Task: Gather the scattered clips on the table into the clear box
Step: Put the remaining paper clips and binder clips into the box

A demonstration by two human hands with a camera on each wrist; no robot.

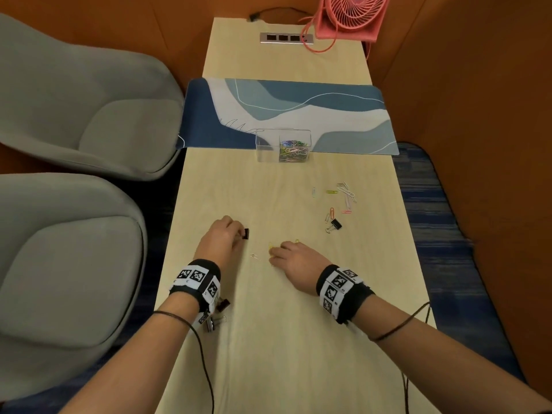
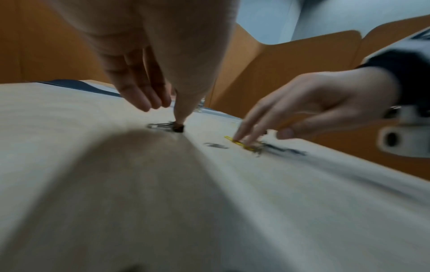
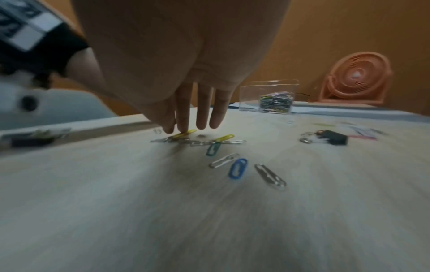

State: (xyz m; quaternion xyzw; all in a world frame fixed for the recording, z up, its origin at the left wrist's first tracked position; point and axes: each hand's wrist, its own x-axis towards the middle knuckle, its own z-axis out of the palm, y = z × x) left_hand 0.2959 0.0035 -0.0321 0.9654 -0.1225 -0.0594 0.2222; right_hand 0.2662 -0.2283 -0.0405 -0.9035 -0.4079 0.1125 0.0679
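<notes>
Left hand [image 1: 221,238] pinches small black metal binder clip [image 1: 246,233], near side of clear plastic box [image 1: 283,144]; right hand [image 1: 294,261], fingers straight, presses flat yellow wire paperclip [image 3: 184,134]: light, slippery, likely needs nail under edge

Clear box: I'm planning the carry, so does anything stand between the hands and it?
Nothing visible does. The bare table runs from the left hand and right hand to the clear box; the loose paper clips and a black binder clip lie off to the right.
</notes>
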